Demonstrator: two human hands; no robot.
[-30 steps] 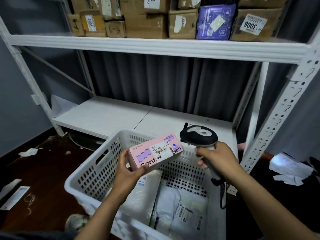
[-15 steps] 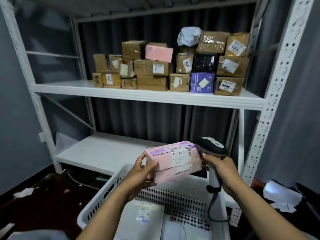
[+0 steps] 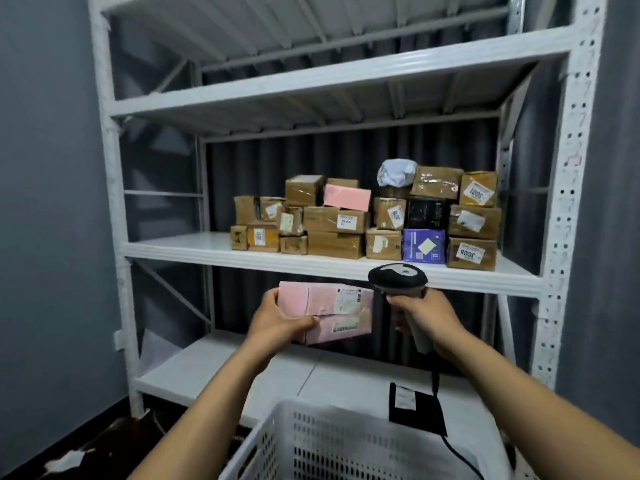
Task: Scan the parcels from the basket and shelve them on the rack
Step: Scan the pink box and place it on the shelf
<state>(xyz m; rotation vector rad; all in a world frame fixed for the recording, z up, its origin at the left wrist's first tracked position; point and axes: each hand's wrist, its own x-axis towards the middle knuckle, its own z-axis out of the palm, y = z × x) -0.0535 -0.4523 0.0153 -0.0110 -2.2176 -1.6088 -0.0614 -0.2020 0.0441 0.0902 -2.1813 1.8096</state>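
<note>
Holding pink parcel [image 3: 341, 308], centre frame, below the middle shelf [image 3: 207, 252], gripped at one end by our left hand [image 3: 277, 323]; right hand [image 3: 427, 315] clenched round scanner [image 3: 397, 280]. Risk: one-ended hold may slip; stacked boxes [image 3: 334, 220], seemingly loose, could topple if nudged.

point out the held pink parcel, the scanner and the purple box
pink parcel [image 3: 322, 299], head view, top face
scanner [image 3: 397, 277], head view, top of head
purple box [image 3: 424, 245], head view, front face
</note>
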